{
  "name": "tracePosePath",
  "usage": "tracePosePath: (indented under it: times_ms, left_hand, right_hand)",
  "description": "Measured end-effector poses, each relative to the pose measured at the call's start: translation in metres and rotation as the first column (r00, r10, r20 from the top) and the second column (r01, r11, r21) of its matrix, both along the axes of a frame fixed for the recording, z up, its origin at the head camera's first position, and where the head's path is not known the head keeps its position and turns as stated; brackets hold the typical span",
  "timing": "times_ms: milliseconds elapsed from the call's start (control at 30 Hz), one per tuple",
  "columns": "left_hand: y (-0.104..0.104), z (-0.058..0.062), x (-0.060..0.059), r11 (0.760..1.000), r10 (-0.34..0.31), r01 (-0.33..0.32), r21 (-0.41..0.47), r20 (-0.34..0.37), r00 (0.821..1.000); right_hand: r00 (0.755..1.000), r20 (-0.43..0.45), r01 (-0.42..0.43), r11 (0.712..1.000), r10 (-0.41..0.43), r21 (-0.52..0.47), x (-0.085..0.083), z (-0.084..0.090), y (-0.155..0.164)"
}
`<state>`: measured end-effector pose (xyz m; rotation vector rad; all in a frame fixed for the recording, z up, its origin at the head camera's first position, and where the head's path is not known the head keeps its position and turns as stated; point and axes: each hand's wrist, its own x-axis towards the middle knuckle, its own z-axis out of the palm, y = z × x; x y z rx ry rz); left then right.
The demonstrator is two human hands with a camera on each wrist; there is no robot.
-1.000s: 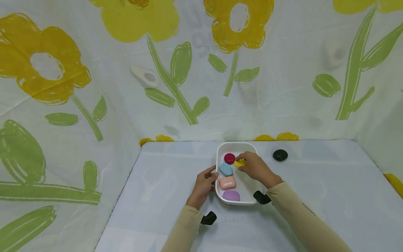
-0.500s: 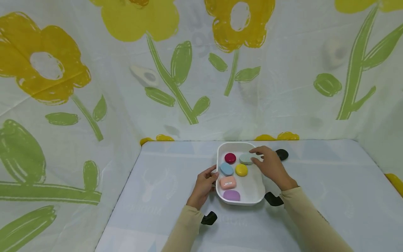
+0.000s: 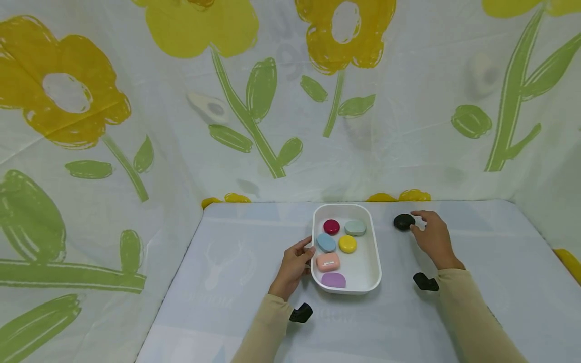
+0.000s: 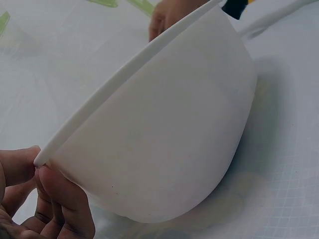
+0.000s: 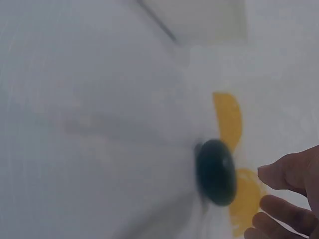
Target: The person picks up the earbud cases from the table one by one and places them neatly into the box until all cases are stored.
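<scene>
A white tray sits mid-table and holds several small cases: dark red, pale green, blue, yellow, pink and purple. My left hand grips the tray's left rim; in the left wrist view its fingers pinch the rim of the tray. My right hand is open beside a black round case on the table, fingertips at its right edge. The right wrist view, blurred, shows the black case just left of my fingers.
The table is covered in a pale blue cloth and closed in on three sides by a flower-print cloth wall. Black wrist mounts show under both sleeves.
My right hand let go of the yellow case in the tray, then moved right out of the tray to the black case. The left hand stayed on the rim.
</scene>
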<state>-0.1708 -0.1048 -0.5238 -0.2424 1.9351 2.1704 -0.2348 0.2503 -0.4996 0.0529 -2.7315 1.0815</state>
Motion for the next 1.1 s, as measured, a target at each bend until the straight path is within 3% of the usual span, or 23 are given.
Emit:
tracePosePath:
  times_ms: [467, 800, 1100]
  left_hand:
    - [0.001, 0.001, 0.002, 1.0, 0.0, 0.0, 0.001, 0.011, 1.0]
    - [0.002, 0.0, 0.001, 1.0, 0.004, -0.004, 0.004, 0.006, 1.0]
    - [0.001, 0.001, 0.002, 1.0, 0.003, -0.003, 0.0, 0.013, 1.0]
  right_hand:
    - [0.985, 0.147, -0.092, 0.995, 0.085, 0.041, -0.016, -0.027, 0.014]
    - [0.994, 0.03, -0.109, 0.988, 0.107, 0.111, -0.017, -0.027, -0.005]
    - [0.996, 0.079, -0.056, 0.996, 0.051, 0.072, -0.011, -0.022, -0.016]
